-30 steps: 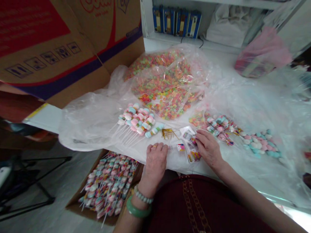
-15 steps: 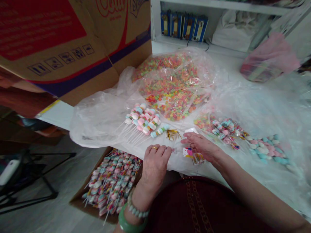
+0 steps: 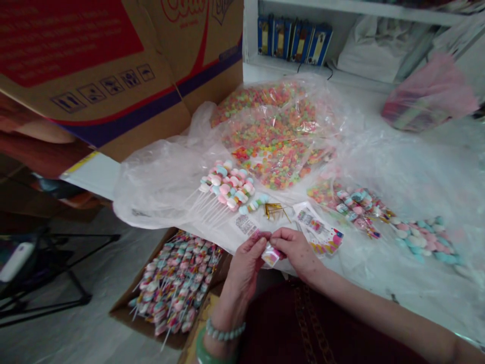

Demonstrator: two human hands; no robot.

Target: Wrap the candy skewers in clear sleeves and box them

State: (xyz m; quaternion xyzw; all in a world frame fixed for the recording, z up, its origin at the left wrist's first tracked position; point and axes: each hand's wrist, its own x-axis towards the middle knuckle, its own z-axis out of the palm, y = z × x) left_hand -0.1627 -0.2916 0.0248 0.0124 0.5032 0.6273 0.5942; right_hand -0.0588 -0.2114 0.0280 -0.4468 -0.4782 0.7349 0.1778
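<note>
Pinches a small printed packet [image 3: 270, 257] in the fingertips of left hand [image 3: 242, 268] and right hand [image 3: 300, 257] above plastic sheeting [image 3: 151, 189], apparently for two-sided control, beside fanned packets [image 3: 315, 228] within easy reach.

Head camera, sole view.
Looks forward and down across table [image 3: 369, 101]; left hand [image 3: 244, 263], right hand [image 3: 299, 253] close, 5–6 o'clock; shelf [image 3: 356, 9] farther, 1 o'clock.

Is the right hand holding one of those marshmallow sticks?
No, the right hand and left hand pinch a printed wrapper between them.
</note>
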